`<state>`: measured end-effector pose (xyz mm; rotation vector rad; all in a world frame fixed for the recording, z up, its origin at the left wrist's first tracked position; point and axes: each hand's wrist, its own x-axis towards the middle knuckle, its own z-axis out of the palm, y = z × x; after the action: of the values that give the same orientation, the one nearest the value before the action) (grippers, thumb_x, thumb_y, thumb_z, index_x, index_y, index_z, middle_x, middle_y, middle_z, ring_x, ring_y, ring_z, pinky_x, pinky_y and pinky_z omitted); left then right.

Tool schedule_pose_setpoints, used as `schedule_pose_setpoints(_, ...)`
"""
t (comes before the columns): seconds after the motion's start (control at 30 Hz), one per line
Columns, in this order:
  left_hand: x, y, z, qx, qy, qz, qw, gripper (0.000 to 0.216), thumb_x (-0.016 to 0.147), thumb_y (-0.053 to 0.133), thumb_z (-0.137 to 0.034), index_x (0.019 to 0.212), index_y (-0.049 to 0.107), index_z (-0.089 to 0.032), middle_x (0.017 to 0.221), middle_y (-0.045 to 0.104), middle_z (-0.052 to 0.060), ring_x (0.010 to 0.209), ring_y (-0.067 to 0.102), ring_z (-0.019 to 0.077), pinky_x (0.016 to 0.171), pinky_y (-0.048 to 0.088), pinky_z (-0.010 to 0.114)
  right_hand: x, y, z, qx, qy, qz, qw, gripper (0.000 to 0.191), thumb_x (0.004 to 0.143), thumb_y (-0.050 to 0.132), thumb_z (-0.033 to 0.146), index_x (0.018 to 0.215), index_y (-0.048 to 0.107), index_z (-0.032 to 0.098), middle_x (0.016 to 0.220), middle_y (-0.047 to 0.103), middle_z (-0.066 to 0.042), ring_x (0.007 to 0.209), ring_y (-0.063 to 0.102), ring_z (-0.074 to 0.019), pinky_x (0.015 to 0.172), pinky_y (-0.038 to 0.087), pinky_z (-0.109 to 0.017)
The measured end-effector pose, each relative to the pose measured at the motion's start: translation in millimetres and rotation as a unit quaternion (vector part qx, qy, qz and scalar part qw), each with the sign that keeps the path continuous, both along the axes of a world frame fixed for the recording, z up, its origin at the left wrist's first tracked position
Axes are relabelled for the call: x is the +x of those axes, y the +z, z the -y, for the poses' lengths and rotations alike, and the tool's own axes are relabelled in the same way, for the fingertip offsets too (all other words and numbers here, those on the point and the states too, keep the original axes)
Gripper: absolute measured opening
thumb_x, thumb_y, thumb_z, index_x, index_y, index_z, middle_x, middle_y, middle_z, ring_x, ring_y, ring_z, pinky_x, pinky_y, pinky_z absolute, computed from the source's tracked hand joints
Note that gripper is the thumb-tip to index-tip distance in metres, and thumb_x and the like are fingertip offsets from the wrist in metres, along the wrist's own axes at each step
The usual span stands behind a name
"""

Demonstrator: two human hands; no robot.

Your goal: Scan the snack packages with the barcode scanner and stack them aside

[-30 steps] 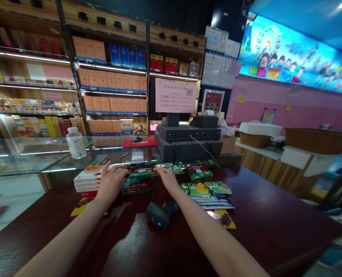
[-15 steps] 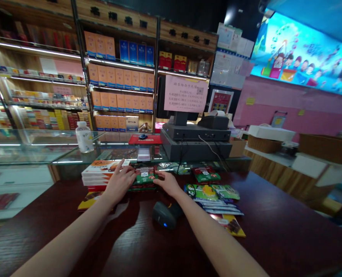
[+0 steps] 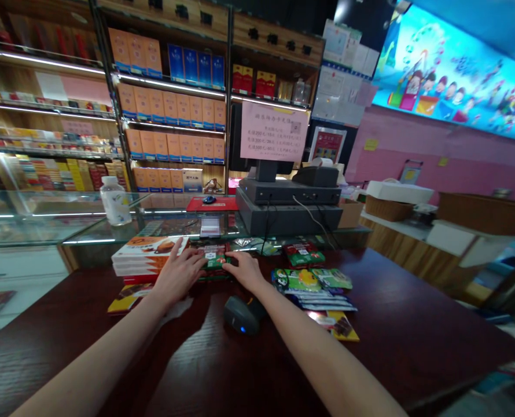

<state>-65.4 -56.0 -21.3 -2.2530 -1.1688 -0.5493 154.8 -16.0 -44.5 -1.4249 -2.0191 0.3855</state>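
Note:
A small stack of green-and-red snack packets (image 3: 215, 256) lies on the dark counter between my two hands. My left hand (image 3: 180, 271) is at its left side, fingers spread and stretched forward, the fingertips touching the packets' edge. On the right side, my right hand (image 3: 245, 271) has its thumb and fingers apart against the packets' edge. Just left of my left hand is a pile of white-and-orange boxes (image 3: 138, 258), with a yellow packet (image 3: 129, 298) in front of it. A black barcode scanner (image 3: 241, 314) lies below my right hand.
Right of my right arm lie another green-and-red packet (image 3: 303, 253), green pouches (image 3: 298, 280), blue-white packets (image 3: 322, 300) and a yellow packet (image 3: 343, 325). Behind stand a glass display case (image 3: 88, 231), a bottle (image 3: 115, 201) and a cash register (image 3: 290, 214) with trailing cables.
The camera view has shifted slightly, so the whole scene sits a little further left and up. Both hands stay at the sides of the packet stack.

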Motion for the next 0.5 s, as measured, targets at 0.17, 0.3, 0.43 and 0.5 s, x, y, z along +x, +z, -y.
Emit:
schedule_pose_setpoints(0.17, -3.6, -1.5, -1.8, 0.007, 0.011, -0.017, 1.0, 0.026, 0.091, 0.056, -0.029, 0.111, 0.071, -0.026, 0.109, 0.075, 0.004, 0.11, 0.062, 0.0284, 0.12, 0.012, 0.061, -1.1, 3.6, 2.6, -0.008, -0.002, 0.008, 1.0, 0.04, 0.086, 0.065, 0.05, 0.122, 0.067, 0.033, 0.126, 0.068, -0.003, 0.127, 0.053, -0.0251, 0.101, 0.039, -0.04)
schedule_pose_setpoints(0.3, -5.5, -2.7, -4.4, 0.017, 0.005, -0.019, 1.0, 0.028, 0.092, 0.051, -0.031, 0.109, 0.072, -0.025, 0.107, 0.076, 0.006, 0.108, 0.063, 0.0299, 0.119, 0.014, 0.062, 1.0, 7.5, 5.9, -0.014, 0.0, 0.007, 1.0, 0.044, 0.086, 0.065, 0.051, 0.125, 0.066, 0.031, 0.128, 0.066, -0.006, 0.126, 0.054, -0.0269, 0.1, 0.041, -0.042)
schedule_pose_setpoints(0.43, -5.1, -1.9, -6.6, 0.035, -0.018, -0.026, 0.999, 0.028, 0.091, 0.049, -0.031, 0.105, 0.073, -0.024, 0.104, 0.076, 0.008, 0.104, 0.064, 0.0309, 0.119, 0.014, 0.062, 12.2, 8.6, 8.2, -0.008, 0.011, -0.009, 1.0, 0.044, 0.086, 0.065, 0.048, 0.127, 0.063, 0.032, 0.131, 0.065, -0.003, 0.125, 0.054, -0.0249, 0.103, 0.04, -0.041)
schedule_pose_setpoints(0.5, -1.0, 0.5, -7.4, 0.045, -0.022, -0.029, 0.998, 0.03, 0.09, 0.05, -0.035, 0.104, 0.073, -0.023, 0.104, 0.076, 0.009, 0.105, 0.064, 0.0322, 0.118, 0.014, 0.062, 21.8, 8.3, 8.8, 0.002, 0.008, -0.016, 1.0, 0.041, 0.088, 0.064, 0.045, 0.126, 0.064, 0.032, 0.13, 0.066, -0.003, 0.126, 0.054, -0.0243, 0.103, 0.04, -0.04)
